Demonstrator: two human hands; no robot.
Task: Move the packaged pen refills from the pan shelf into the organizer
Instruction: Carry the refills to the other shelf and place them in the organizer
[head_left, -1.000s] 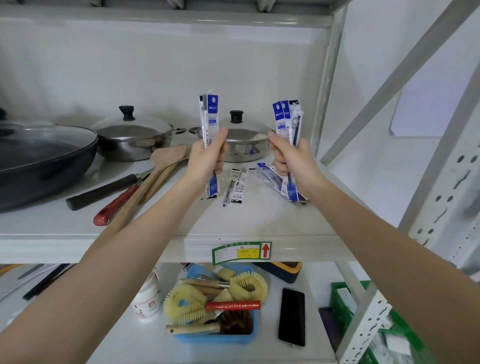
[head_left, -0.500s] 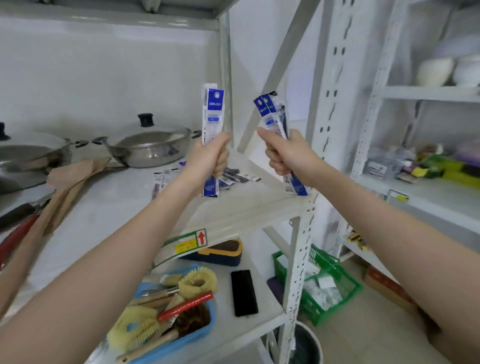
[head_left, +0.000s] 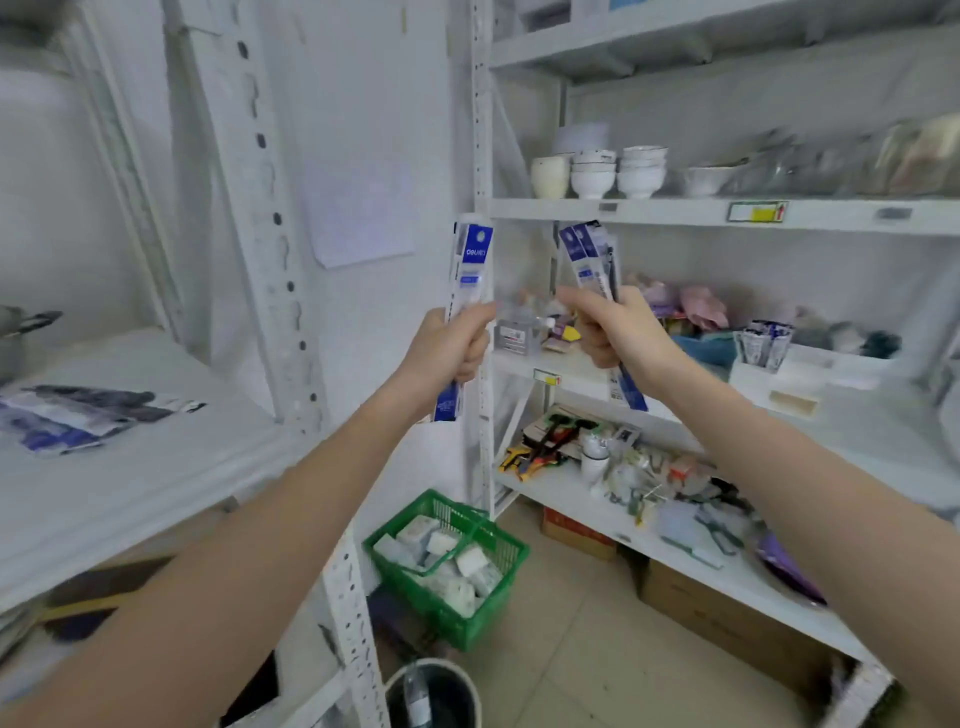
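with the left hand (head_left: 449, 348) and right hand (head_left: 613, 332) each fisted round upright refill packs (head_left: 589, 260), carry them level to the organizer (head_left: 763, 345) on the right shelf and slot them beside those already standing there.

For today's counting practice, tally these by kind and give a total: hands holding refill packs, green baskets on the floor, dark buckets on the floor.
Hands holding refill packs: 2 (left hand, right hand)
green basket on the floor: 1
dark bucket on the floor: 1
Total: 4
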